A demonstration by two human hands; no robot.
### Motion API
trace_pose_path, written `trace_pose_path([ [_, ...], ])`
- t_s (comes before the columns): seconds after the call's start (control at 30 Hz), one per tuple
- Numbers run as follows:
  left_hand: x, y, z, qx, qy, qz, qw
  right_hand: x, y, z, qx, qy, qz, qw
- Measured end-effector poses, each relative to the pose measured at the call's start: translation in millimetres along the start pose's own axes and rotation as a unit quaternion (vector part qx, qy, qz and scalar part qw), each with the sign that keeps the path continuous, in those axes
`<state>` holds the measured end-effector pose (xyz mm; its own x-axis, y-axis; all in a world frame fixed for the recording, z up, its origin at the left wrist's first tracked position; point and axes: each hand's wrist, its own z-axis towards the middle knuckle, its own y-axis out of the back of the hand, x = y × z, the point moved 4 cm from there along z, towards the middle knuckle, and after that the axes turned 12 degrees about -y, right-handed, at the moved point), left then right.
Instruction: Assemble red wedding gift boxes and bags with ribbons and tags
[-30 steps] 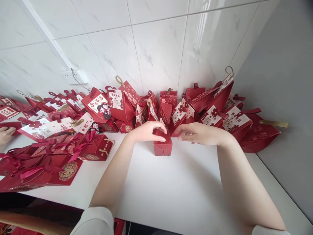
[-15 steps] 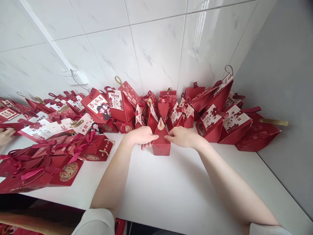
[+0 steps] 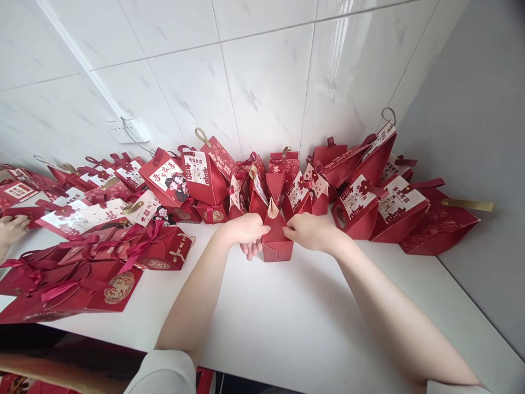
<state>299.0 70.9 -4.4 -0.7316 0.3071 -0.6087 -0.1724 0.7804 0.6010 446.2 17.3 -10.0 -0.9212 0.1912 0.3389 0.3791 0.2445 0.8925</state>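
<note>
Toward the far middle of the bench point(image 3: 320, 328), a small red box point(image 3: 277, 253) stands upright between the two hands, its peaked top showing a pale inner fold. The left hand point(image 3: 246, 227) grasps it by the left edge, thumb on the card and the other fingers curled beside it; the right hand point(image 3: 309, 231) grasps the opposite edge with the thumb near the front, its other fingertips partly hidden. Just beyond stands a narrow red box point(image 3: 275, 183) with a triangular top, flanked by a box with a gold strap point(image 3: 258, 189) on the left and a box with a white illustrated panel point(image 3: 297, 196) on the right. Farther right, a group of red boxes point(image 3: 356, 210) crowds together — the rightmost box point(image 3: 438, 227) is tilted, a gold strap sticking out to the right. On the near left lie ribbon-tied boxes point(image 3: 90, 287) with gold medallions, their bows deep pink. More red boxes with printed panels point(image 3: 170, 180) lean close together along the far left, and at the left edge another person's hand point(image 3: 11, 232) touches a red piece point(image 3: 24, 212). Behind everything rises a white tiled wall point(image 3: 266, 93) — a socket point(image 3: 127, 130) with a cable sits low on it.
</note>
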Motion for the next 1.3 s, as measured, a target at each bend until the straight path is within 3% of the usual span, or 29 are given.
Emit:
trace_pose_path([
  [0.23,0,0.1,2,0.005,-0.005,-0.011,1.0,-3,-2,3,0.02,0.03,0.02,0.999],
  [0.3,4,2.8,6,-0.026,-0.019,-0.011,0.999,-4,-3,5,0.024,0.043,0.031,0.998],
  [0.47,11,17.3,15,-0.189,-0.089,0.02,0.978,-2,0,-3,0.051,0.095,0.059,0.992],
  [0.57,8,21.0,14,-0.202,-0.122,0.079,0.969,-2,3,-13,0.122,0.126,0.095,0.98],
  [0.63,1,21.6,7,-0.19,-0.154,0.112,0.963,-4,8,-17,0.139,0.128,0.134,0.973],
  [0.87,-35,16.1,-39,-0.241,-0.23,0.061,0.941,-6,31,-20,-0.053,0.119,0.237,0.963],
  [0.97,-43,11.6,-42,-0.258,-0.243,0.069,0.933,3,30,-23,-0.145,0.107,0.191,0.965],
  [1.07,-41,9.8,-32,-0.252,-0.24,0.083,0.934,11,27,-24,-0.226,0.052,0.111,0.966],
  [1.17,-35,11.3,-23,-0.244,-0.232,0.086,0.938,15,24,-22,-0.261,0.023,0.071,0.963],
  [1.3,-31,12.7,-20,-0.215,-0.235,0.047,0.947,16,23,-20,-0.256,0.017,0.074,0.964],
])
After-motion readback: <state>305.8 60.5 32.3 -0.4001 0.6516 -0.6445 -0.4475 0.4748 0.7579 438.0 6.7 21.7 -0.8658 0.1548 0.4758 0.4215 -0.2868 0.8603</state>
